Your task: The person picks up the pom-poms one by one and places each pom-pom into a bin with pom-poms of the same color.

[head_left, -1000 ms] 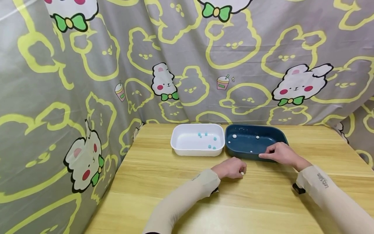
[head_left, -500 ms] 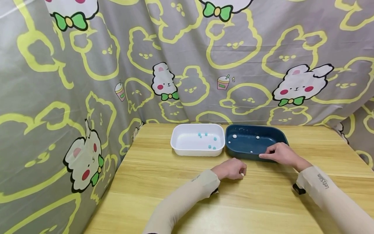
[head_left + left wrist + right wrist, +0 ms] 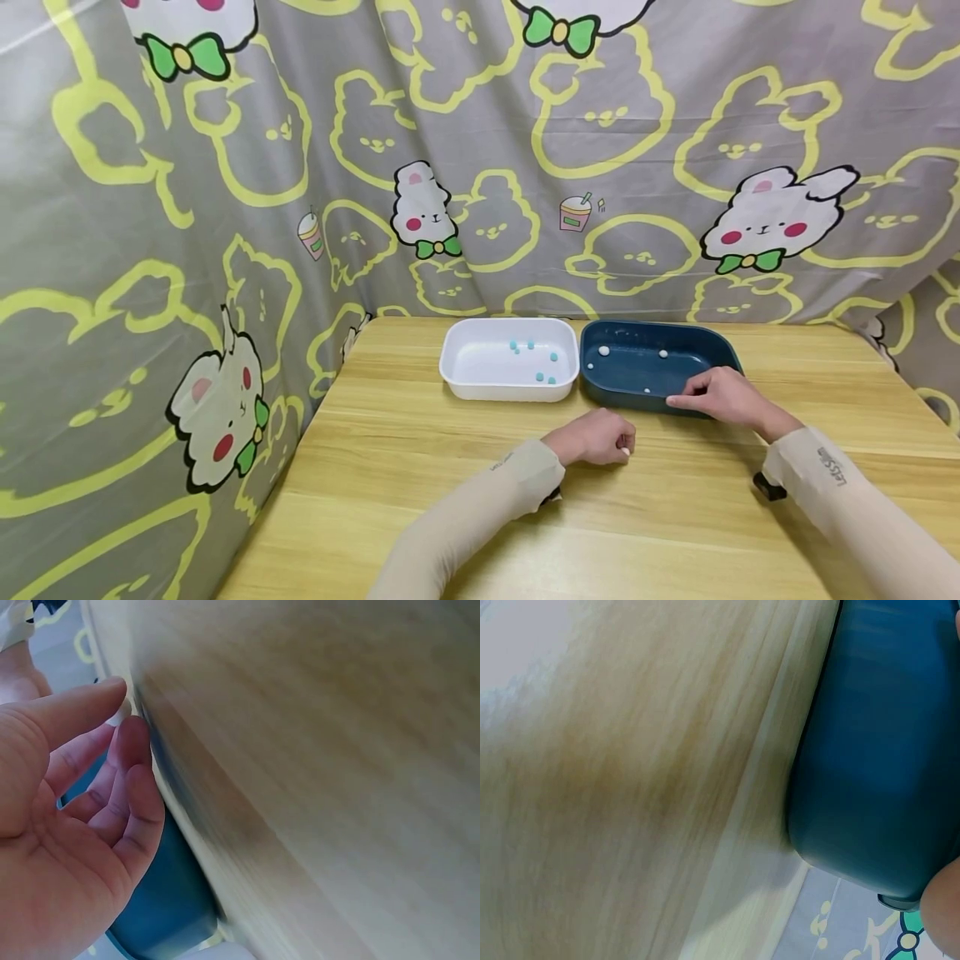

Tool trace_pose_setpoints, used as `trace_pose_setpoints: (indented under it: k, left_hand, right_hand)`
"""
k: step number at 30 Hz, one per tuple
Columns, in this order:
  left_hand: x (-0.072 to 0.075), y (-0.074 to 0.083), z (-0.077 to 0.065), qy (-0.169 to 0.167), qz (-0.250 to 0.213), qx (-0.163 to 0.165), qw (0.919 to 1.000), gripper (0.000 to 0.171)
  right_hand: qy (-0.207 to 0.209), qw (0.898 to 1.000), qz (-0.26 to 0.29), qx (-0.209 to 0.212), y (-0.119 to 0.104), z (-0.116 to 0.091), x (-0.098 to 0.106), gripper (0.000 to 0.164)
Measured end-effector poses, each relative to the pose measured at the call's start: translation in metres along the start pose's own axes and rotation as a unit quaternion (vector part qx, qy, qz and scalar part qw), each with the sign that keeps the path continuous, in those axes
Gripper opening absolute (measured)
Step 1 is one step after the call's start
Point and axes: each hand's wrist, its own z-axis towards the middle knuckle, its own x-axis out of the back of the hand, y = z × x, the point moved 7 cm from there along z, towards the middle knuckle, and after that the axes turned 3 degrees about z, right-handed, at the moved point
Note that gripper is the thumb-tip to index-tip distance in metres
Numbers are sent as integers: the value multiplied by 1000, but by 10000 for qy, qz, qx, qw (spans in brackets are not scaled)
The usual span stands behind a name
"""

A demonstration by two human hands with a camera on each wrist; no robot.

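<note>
My left hand [image 3: 596,437] is low over the table in front of the trays. Its thumb and index finger pinch a small white ball [image 3: 626,452], which the left wrist view shows mostly hidden by the fingertips. At the front right rim of the dark blue tray [image 3: 626,372], my right hand [image 3: 726,395] has its thumb along the outer side and its fingers bent over the rim, holding it. Only a bit of that hand enters the right wrist view, beside the tray's wall [image 3: 877,765]. Several small white balls [image 3: 604,351] lie scattered in this tray.
A white tray [image 3: 480,364] stands against the blue one on its left, with several small turquoise pieces [image 3: 553,357] inside. Both are on a wooden table [image 3: 390,467] near its back edge. A patterned grey curtain [image 3: 480,125] hangs behind and along the left.
My left hand has dropped slightly toward the near side, still pinching the white ball. The right hand stays at the blue tray's rim, and the trays' contents look the same.
</note>
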Motion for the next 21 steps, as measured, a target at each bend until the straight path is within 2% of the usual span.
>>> trace_pose_setpoints:
  k: [7,21]
  left_hand:
    - [-2,1,-1,86,-31,-60,9999,4]
    - [-5,-5,-4,-27,-274,159,9995,6]
  right_hand:
    - [-7,10000,-61,-1,0,0,-1,36]
    - [174,9998,-90,-23,-1,1,-1,38]
